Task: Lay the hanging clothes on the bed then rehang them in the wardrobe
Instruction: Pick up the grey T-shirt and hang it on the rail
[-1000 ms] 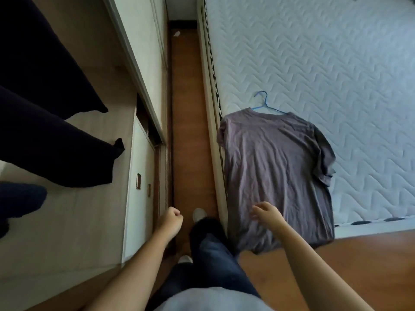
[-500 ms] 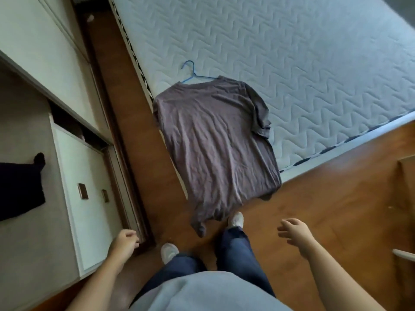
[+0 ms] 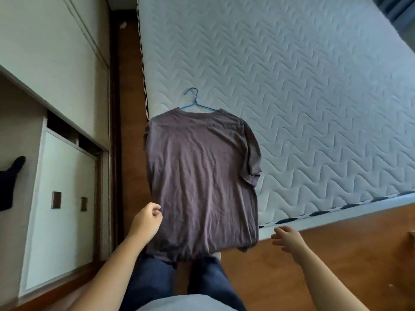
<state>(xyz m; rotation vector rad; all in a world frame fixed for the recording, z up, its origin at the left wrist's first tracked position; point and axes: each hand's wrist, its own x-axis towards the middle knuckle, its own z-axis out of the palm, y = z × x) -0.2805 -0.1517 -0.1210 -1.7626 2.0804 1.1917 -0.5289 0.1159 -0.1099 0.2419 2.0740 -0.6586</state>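
Observation:
A grey-brown T-shirt on a blue wire hanger lies on the near left corner of the bed, its hem hanging over the mattress edge. My left hand hovers with loosely curled fingers at the shirt's lower left edge and holds nothing. My right hand reaches forward with relaxed fingers, just right of the shirt's hem, apart from it. The wardrobe stands on the left.
A dark garment hangs inside the wardrobe at the far left. White drawers with brown handles sit below it. A narrow strip of wooden floor runs between wardrobe and bed. My legs in blue jeans stand at the bed's corner.
Both hands have come forward toward the shirt's hem, the left one up to its left edge. The view has swung back over the bed corner.

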